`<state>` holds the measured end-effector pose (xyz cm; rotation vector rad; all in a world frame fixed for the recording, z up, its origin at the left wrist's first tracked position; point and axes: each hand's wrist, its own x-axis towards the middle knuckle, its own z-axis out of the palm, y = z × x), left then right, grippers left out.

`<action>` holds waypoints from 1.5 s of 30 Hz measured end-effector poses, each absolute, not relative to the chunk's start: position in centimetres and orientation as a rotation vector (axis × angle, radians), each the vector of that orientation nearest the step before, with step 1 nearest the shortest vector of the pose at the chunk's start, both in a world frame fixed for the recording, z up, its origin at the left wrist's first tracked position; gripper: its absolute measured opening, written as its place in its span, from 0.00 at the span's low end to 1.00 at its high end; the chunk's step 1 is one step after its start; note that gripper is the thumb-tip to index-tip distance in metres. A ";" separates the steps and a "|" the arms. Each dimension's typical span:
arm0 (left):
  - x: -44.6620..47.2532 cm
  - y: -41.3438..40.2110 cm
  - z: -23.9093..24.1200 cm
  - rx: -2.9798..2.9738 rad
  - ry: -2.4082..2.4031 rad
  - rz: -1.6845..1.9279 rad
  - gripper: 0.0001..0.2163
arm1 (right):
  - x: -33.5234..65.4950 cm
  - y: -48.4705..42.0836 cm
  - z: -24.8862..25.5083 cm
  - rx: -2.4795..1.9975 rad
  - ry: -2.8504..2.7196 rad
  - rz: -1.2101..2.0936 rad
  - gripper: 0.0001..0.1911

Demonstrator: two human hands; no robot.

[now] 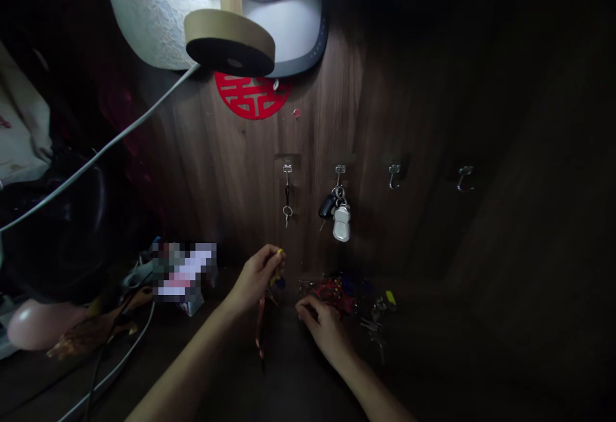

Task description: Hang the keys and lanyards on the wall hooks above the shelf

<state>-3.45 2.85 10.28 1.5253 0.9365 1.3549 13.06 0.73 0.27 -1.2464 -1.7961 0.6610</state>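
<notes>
My left hand (257,278) is raised in front of the wooden panel, its fingers pinched on a keychain (276,281) with yellow and dark blue parts. A thin reddish strap (260,332) dangles below that hand. My right hand (322,326) is low at the near left side of a pile of keys and red cords (339,294). Its thumb and fingertips are curled together, and I cannot make out anything between them. Loose keys (374,327) and a yellow tag (390,297) lie at the right of the pile.
Metal hooks line the panel; one holds a small key ring (287,211), another a car key (328,206) and white fob (341,224). A round lamp base (228,40) and caps (298,37) are above. A white cable (110,143) and pink balloon (43,326) are left.
</notes>
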 end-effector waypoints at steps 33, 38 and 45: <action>-2.4 13.1 19.3 1.799 1.017 1.556 0.09 | 13.0 0.5 0.7 -1.446 -1.911 0.506 0.12; -2.6 12.5 17.3 1.722 1.022 1.616 0.11 | 13.2 0.4 0.8 -1.386 -1.920 0.518 0.11; -3.4 11.0 12.2 1.696 1.082 1.608 0.12 | 13.4 0.7 0.4 -1.287 -1.917 0.524 0.11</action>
